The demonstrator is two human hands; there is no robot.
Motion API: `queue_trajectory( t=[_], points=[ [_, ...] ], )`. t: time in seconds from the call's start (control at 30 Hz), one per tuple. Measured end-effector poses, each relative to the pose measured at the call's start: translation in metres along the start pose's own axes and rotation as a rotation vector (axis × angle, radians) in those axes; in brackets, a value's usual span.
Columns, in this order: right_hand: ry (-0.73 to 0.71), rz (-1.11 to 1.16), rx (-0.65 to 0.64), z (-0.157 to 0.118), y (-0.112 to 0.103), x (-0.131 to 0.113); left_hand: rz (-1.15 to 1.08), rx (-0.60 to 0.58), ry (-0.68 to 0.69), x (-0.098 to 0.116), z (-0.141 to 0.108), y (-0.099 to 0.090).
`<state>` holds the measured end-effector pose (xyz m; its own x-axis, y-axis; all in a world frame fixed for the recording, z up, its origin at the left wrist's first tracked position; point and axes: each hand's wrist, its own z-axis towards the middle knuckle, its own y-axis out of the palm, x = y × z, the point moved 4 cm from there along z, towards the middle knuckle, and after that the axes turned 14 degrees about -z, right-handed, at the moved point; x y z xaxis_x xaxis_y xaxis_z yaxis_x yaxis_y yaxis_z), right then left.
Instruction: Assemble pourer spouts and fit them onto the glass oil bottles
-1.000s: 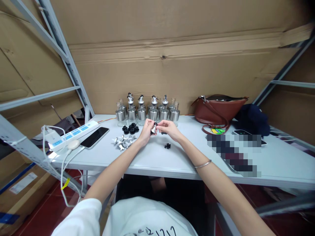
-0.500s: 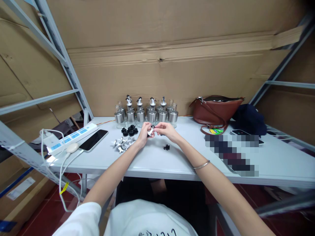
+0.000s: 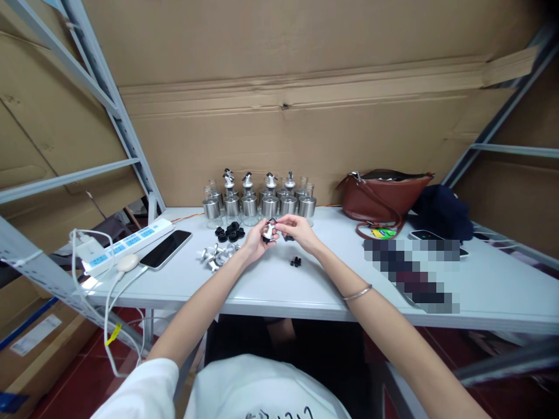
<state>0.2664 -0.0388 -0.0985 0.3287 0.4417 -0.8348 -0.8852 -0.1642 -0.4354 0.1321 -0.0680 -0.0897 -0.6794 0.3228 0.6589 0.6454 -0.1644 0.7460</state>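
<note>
Between my hands is a white pourer spout (image 3: 269, 231) with a black part at its top. My left hand (image 3: 257, 240) is closed around its body. The fingertips of my right hand (image 3: 297, 229) pinch the black part at the top of the spout. Left of my left hand lies a pile of silvery-white spouts (image 3: 217, 255), and behind that a cluster of black stoppers (image 3: 230, 232). Several small black pieces (image 3: 296, 262) lie in front of my right hand. Glass bottles with steel sleeves (image 3: 269, 205) stand behind my hands, some topped with spouts.
A power strip (image 3: 131, 244) and a phone (image 3: 166, 249) with white cables lie on the left of the table (image 3: 279, 291). On the right are a brown handbag (image 3: 379, 198), a dark cap (image 3: 443, 212) and another phone (image 3: 425, 235). Cardboard (image 3: 288, 134) backs the table.
The spout has turned more upright in my left hand, and its black top shows more clearly. My right fingers have shifted slightly at its top. The other things stay where they were.
</note>
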Motion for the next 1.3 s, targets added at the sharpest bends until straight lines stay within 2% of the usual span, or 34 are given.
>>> queue_trajectory(
  t=[0.43, 0.7, 1.07, 1.3],
  points=[
    [-0.006, -0.060, -0.038, -0.003, 0.004, -0.006, -0.040, 0.012, -0.062, -0.003, 0.000, -0.001],
    [-0.019, -0.032, -0.083, -0.005, 0.006, -0.011, 0.000, 0.052, -0.012, -0.004, 0.004, -0.008],
    [-0.023, 0.088, -0.202, -0.008, 0.012, -0.013, 0.008, 0.134, 0.050, 0.001, -0.001, -0.002],
    [-0.003, 0.100, -0.179, -0.007, 0.009, -0.011, 0.015, 0.162, 0.091, 0.001, -0.003, -0.001]
  ],
)
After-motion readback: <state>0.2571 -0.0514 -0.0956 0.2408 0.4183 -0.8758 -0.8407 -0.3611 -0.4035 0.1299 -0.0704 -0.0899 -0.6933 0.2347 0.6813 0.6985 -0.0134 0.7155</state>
